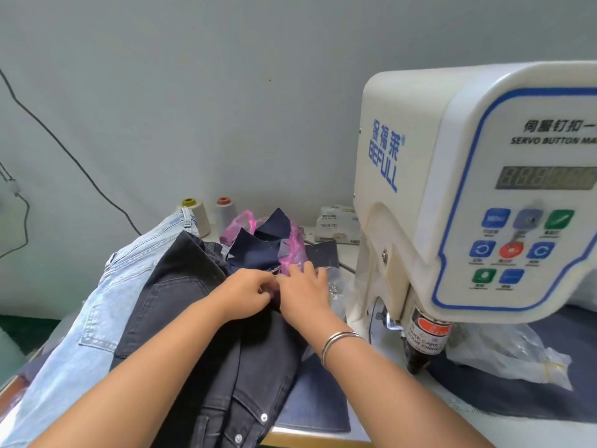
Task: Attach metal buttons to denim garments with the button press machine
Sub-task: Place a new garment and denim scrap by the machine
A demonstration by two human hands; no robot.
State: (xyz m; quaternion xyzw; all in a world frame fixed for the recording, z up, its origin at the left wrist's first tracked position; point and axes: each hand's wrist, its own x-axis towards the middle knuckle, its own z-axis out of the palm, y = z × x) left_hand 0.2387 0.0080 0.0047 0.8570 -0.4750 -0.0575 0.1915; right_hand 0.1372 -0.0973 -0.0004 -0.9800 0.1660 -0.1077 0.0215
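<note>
A dark grey denim garment with metal buttons lies across the table, over light blue jeans. Both my hands meet at the garment's far end, beside a pink plastic bag of dark fabric scraps. My left hand has its fingers curled and seems to pinch something small at the fabric edge; what it is stays hidden. My right hand lies flat with fingers spread on the pink bag and the cloth. The white button press machine stands at the right, its press head over the table.
Two thread cones and a tissue pack stand at the back by the wall. Clear plastic bags lie right of the press head. A blue denim piece covers the table front. A black cable hangs on the wall.
</note>
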